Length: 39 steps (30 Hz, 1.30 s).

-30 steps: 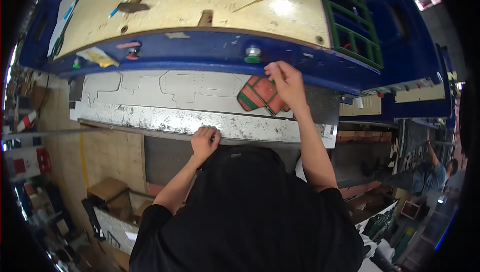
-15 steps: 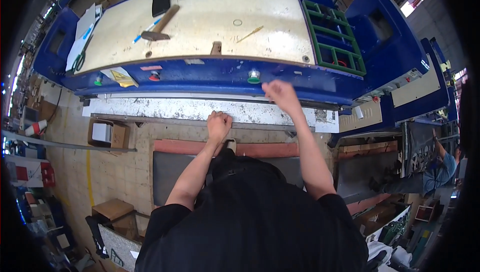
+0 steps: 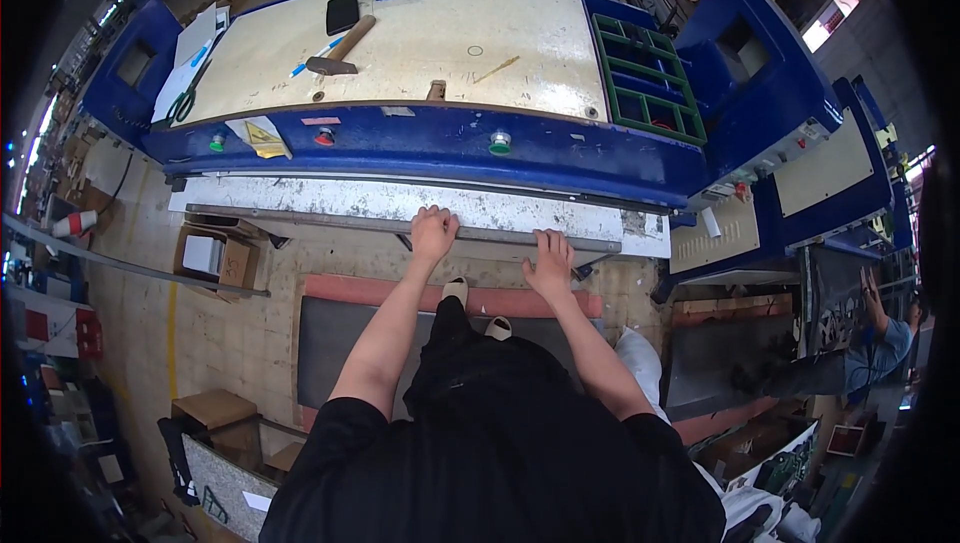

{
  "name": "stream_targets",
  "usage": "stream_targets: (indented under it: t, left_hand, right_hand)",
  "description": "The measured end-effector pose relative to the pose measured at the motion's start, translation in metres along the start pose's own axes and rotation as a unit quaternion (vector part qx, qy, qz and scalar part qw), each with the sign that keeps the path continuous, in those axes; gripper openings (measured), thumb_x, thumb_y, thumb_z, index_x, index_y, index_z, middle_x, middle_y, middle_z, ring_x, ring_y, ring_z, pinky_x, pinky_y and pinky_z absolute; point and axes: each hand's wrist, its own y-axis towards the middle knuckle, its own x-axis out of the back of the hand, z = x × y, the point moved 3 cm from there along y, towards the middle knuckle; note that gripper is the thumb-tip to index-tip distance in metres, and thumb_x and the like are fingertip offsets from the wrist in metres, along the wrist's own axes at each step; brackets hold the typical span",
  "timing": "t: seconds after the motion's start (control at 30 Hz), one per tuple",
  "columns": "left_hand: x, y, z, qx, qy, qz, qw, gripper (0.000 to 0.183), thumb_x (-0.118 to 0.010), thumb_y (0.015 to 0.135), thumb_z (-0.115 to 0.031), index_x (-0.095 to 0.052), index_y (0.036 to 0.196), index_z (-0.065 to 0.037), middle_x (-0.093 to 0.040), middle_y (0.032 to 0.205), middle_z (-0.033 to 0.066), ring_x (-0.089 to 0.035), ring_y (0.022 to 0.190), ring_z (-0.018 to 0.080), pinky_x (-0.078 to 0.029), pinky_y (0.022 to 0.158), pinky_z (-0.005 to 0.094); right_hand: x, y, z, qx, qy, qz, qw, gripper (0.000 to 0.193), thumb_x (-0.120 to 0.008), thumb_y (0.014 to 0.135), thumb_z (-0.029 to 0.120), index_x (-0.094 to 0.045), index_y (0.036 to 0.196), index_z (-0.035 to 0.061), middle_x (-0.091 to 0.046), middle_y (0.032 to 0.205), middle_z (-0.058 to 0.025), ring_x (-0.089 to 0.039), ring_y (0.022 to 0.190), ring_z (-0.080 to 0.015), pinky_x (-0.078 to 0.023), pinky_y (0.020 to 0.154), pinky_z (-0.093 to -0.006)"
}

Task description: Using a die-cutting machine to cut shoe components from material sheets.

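Note:
A long white board (image 3: 340, 194) with dark speckles lies along the front of a blue machine (image 3: 400, 148), like a sliding tray with a grey front edge. My left hand (image 3: 435, 234) rests on that front edge near its middle, fingers bent and slightly apart on the board. To its right, my right hand (image 3: 550, 265) touches the same edge with spread fingertips, its thumb out to the side. Neither hand has a loose thing in it. A green push button (image 3: 500, 144) sits on the machine front above the hands, with a red button (image 3: 325, 136) further left.
On the machine's pale top lie a hammer (image 3: 343, 47), a black phone (image 3: 342, 13) and a blue pen. A green divided tray (image 3: 650, 78) stands at its right; scissors (image 3: 182, 105) lie left. An open cardboard box (image 3: 238, 261) is below left. Another person (image 3: 880, 338) works at far right.
My right hand has come down from beside the green button to the board's front edge, its fingers spreading. My left hand stays on the edge, its fingers less curled. The view has shifted slightly.

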Motion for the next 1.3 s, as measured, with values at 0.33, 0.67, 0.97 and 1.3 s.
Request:
stream_targets:
  t: [0.33, 0.67, 0.97, 1.3]
  left_hand:
    - [-0.001, -0.004, -0.006, 0.006, 0.015, -0.026, 1.000, 0.021, -0.062, 0.081, -0.021, -0.062, 0.071, -0.003, -0.059, 0.079, 0.0133, -0.054, 0.085, 0.0349, -0.043, 0.076, 0.0475]
    - [0.000, -0.006, -0.004, 0.022, -0.005, 0.009, 1.000, 0.018, -0.062, 0.082, -0.020, -0.062, 0.071, -0.005, -0.059, 0.081, 0.0121, -0.052, 0.087, 0.0340, -0.042, 0.078, 0.0460]
    - [0.006, -0.012, 0.011, 0.064, -0.017, 0.075, 0.995, 0.018, -0.061, 0.082, -0.023, -0.067, 0.082, -0.006, -0.063, 0.089, 0.0151, -0.055, 0.092, 0.0357, -0.045, 0.079, 0.0463]
    - [-0.001, 0.140, -0.015, 0.108, -0.015, 0.012, 0.994, 0.032, -0.055, 0.092, -0.030, -0.061, 0.115, -0.010, -0.053, 0.126, 0.0227, -0.048, 0.120, 0.0387, -0.039, 0.099, 0.0480]
  right_hand:
    - [0.004, -0.006, 0.002, 0.005, -0.028, 0.027, 0.999, 0.072, -0.069, 0.063, 0.012, -0.045, 0.131, 0.0070, -0.045, 0.131, -0.0138, -0.037, 0.130, -0.0308, -0.028, 0.104, -0.0458]
    - [0.004, -0.004, 0.005, -0.037, -0.017, 0.056, 0.998, 0.071, -0.067, 0.065, 0.009, -0.044, 0.131, 0.0086, -0.043, 0.132, -0.0116, -0.034, 0.132, -0.0299, -0.030, 0.101, -0.0486]
    - [0.000, 0.007, -0.004, -0.008, -0.025, 0.165, 0.986, 0.062, -0.067, 0.070, 0.015, -0.048, 0.130, 0.0100, -0.047, 0.130, -0.0137, -0.041, 0.127, -0.0311, -0.032, 0.099, -0.0486]
    - [0.038, 0.193, 0.026, 0.146, 0.033, 0.271, 0.951, 0.078, -0.080, 0.070, 0.029, -0.045, 0.137, 0.0094, -0.038, 0.141, -0.0183, -0.030, 0.134, -0.0398, -0.027, 0.108, -0.0522]
